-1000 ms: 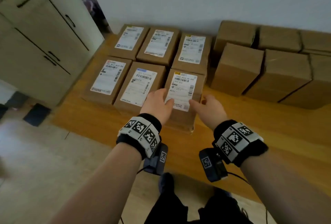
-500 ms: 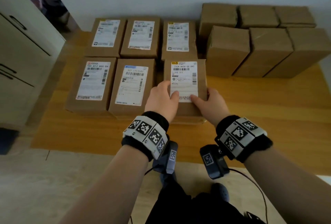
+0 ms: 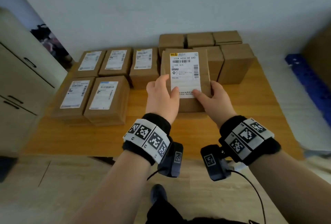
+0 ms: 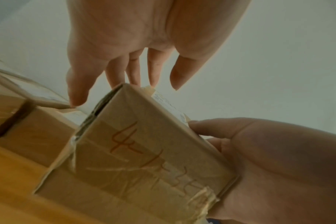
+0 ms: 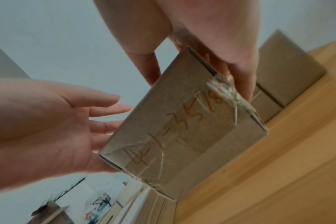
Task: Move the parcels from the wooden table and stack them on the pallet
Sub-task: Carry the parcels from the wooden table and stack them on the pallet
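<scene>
Lifting step: our hands (image 3: 188, 96) gripped the labelled brown cardboard parcel (image 3: 185, 78), right clasping, left fingers straight; next, carry to pallet.

Beige cabinet (image 3: 23, 73) with dark handles at left; pale wall (image 3: 161, 3) behind; light floor (image 3: 53, 188).

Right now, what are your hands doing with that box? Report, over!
Right hand grips the labelled parcel, lifted clear of the wooden table. Left hand flat against its left side. Nothing in the way.
</scene>
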Demonstrator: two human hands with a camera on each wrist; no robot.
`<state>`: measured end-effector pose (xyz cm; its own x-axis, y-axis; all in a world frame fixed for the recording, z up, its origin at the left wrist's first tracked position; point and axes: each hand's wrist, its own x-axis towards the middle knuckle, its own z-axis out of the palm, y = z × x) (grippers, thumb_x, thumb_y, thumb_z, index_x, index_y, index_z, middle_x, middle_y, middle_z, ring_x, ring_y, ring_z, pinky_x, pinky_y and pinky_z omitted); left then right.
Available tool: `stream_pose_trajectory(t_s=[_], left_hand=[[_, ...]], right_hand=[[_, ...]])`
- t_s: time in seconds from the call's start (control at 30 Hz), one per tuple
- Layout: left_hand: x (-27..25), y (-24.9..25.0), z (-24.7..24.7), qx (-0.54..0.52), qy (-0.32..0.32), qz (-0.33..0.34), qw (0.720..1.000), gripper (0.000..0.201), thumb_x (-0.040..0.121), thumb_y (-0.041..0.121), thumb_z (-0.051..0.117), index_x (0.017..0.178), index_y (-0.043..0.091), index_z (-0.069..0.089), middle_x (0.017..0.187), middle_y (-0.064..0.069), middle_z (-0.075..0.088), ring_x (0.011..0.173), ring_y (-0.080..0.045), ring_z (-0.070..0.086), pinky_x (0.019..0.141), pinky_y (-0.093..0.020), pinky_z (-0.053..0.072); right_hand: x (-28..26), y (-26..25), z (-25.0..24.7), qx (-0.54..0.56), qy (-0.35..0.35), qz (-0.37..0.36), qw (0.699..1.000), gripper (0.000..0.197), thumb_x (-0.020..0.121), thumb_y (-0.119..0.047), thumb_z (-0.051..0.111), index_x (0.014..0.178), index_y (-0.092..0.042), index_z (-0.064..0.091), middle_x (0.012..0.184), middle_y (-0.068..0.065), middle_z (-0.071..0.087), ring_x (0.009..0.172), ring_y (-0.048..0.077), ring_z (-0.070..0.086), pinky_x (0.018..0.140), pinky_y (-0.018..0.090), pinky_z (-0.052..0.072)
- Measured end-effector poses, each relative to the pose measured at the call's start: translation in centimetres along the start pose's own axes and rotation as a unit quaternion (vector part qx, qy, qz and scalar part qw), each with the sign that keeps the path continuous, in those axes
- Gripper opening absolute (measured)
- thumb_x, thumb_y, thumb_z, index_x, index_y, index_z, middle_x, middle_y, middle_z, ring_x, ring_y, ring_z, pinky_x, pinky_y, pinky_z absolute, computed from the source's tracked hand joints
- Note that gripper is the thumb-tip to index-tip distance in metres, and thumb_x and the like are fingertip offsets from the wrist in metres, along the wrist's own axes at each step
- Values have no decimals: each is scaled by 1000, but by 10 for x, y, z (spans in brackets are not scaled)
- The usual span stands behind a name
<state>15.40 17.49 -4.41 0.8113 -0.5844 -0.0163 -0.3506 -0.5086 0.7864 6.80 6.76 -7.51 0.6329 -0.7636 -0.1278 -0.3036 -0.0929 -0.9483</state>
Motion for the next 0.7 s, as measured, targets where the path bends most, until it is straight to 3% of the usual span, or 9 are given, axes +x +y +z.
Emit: stream_pose_trajectory(t_s=[0.13,0.2,0.27,0.47,0.6,0.7], left_hand=[[-37,64,46,-5,2,49,999,45,95,25,48,139,23,36,138,-4,36,77,5,35,68,5,27],[-54,95,69,-15,1,81,997,44,95,25,48,138,24,36,138,-3,35,79,7,36,68,6,27],[-67,125,89,-22,-4,116,993,44,95,25,47,138,25,37,138,-2,35,89,4,35,77,1,24],[-86,200,138,-28,-25,217,975,43,95,24,48,137,25,39,138,-2,37,101,4,31,86,-3,21],[-83,241,166,-44,-37,280,958,42,95,21,49,136,21,41,132,0,40,105,4,33,87,-2,23],[-71,265,186,-73,-45,310,947,41,94,18,51,134,17,44,125,1,41,109,0,40,91,-3,25]], right_hand=[[-25,1,-87,37,30,-42,998,44,90,-27,59,131,-18,46,117,-7,61,102,8,59,85,28,53],[-36,4,-130,48,55,-61,995,45,90,-27,59,132,-19,46,118,-7,62,103,8,60,87,31,54],[-46,5,-170,66,79,-75,992,44,91,-26,59,132,-20,47,118,-7,62,104,8,60,90,34,53],[-68,7,-266,109,134,-106,979,41,90,-24,60,130,-23,51,118,-8,64,107,8,61,95,36,51],[-68,4,-313,120,178,-114,970,45,82,-34,62,126,-30,53,117,-10,66,109,12,61,99,41,47],[-60,-1,-343,124,203,-116,964,39,90,-22,59,128,-24,53,118,-7,65,108,11,62,97,39,49]])
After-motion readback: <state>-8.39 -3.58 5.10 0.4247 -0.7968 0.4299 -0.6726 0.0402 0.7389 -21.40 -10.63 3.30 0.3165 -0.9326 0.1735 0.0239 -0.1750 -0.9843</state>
